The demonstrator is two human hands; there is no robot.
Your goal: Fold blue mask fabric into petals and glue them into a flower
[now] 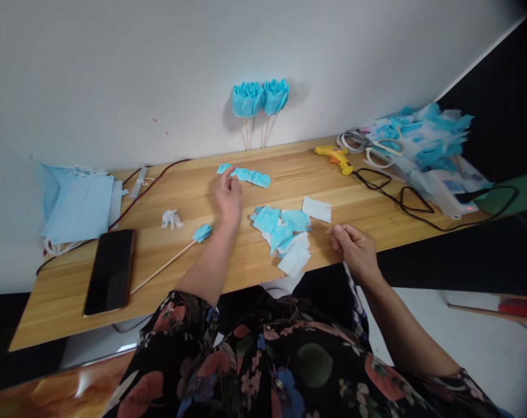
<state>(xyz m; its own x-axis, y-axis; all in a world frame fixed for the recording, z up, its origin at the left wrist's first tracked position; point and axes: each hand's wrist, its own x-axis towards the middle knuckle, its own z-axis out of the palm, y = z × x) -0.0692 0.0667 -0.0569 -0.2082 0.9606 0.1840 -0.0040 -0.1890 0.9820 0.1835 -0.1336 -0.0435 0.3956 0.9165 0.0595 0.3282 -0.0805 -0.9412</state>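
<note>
My left hand (229, 198) reaches over the wooden table with its fingertips at a row of folded blue pieces (252, 176); its fingers are curled, and whether they grip a piece is not clear. At the table's front edge my right hand (353, 247) has thumb and forefinger pinched together, with anything between them too small to make out. Between the hands lies a pile of blue and white fabric pieces (267, 219), with a white piece (317, 209) beside it. A stick with a small blue bud (202, 233) lies left of my left forearm.
Two blue flowers on sticks (248, 100) lean on the wall. A yellow glue gun (335, 158), scissors (384, 152), black cord and blue scraps (437, 136) sit right. Left are masks (80, 206), a phone (110, 271) and small white pieces (172, 219).
</note>
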